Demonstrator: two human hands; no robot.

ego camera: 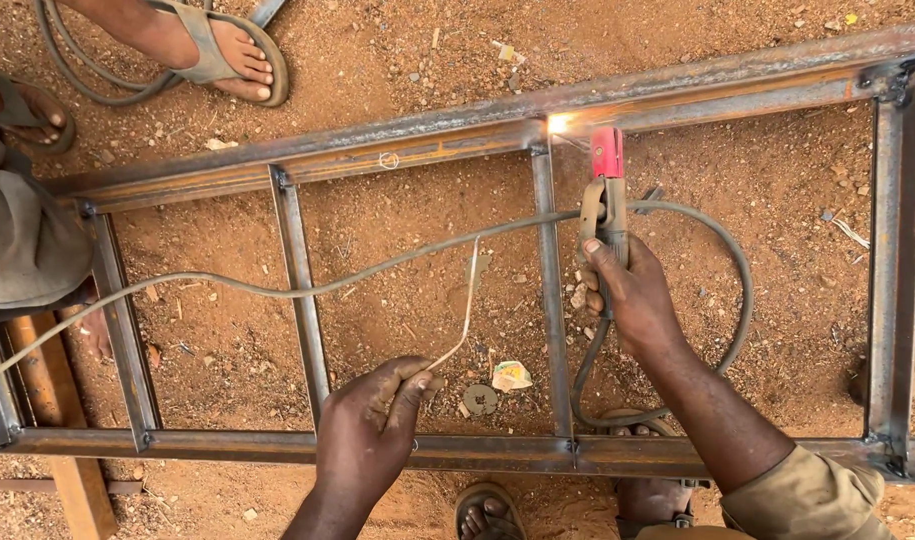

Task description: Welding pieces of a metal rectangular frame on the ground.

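Nearest the lens, the left hand (370, 432) pinches the lower end of a thin, bent grey welding rod (466, 310), thumb and fingers closed on it just above the near rail of a rusty rectangular steel frame (297, 260) that lies flat on red, stony dirt (417, 290). Further out, the right hand (629, 295) is wrapped around the handle of a tan electrode holder with a red head (606, 185), its tip touching the far rail where a bright white-yellow arc (558, 123) glows at the joint with an upright crossbar. From the holder a grey cable (277, 290) runs left across the frame and another stretch loops round behind the right wrist. Between the hands, on the dirt, lie a small round metal disc (480, 399) and a crumpled yellowish scrap (510, 375). At the top left, another person's sandalled foot (222, 50) stands beyond the frame.
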